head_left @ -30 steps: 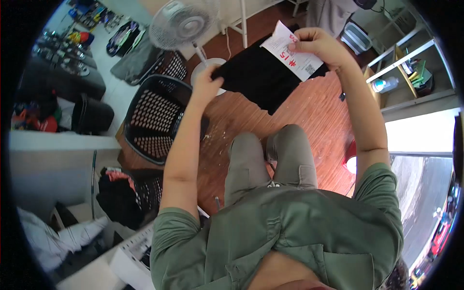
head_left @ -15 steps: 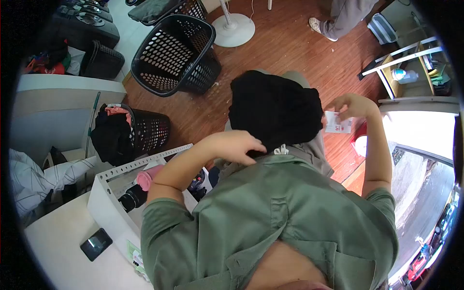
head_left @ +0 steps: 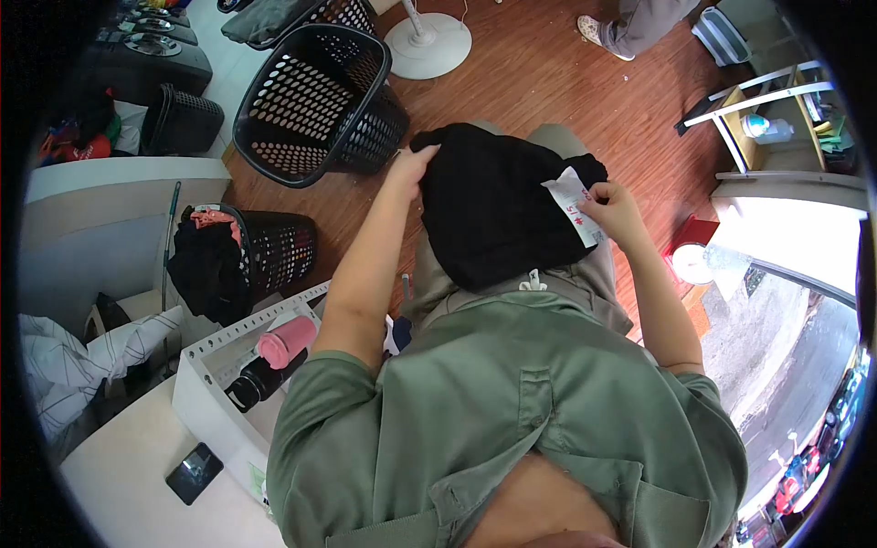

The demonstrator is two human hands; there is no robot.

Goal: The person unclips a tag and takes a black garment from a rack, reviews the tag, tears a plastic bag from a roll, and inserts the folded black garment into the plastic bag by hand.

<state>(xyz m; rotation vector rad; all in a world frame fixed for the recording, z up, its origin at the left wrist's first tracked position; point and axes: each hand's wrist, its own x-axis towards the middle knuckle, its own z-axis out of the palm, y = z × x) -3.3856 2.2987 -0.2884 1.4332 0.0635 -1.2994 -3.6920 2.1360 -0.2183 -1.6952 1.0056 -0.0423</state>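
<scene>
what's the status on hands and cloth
Left hand on edge of black cloth; right hand pinching white slip; cloth across lap; slip hiding part of it.

Most likely a small laundry shop: the right hand [head_left: 614, 208] pinches a printed slip [head_left: 573, 206], ticket-like and marked in red, at the edge of a black cloth [head_left: 493, 201]. Just beyond the left hand [head_left: 413, 168] stands a perforated basket [head_left: 292, 96]; left of that hand, another basket [head_left: 283, 247] has clothes [head_left: 206, 269] spilling over its rim. Well right of the right hand, grey ground [head_left: 776, 342] shows outdoors.
</scene>
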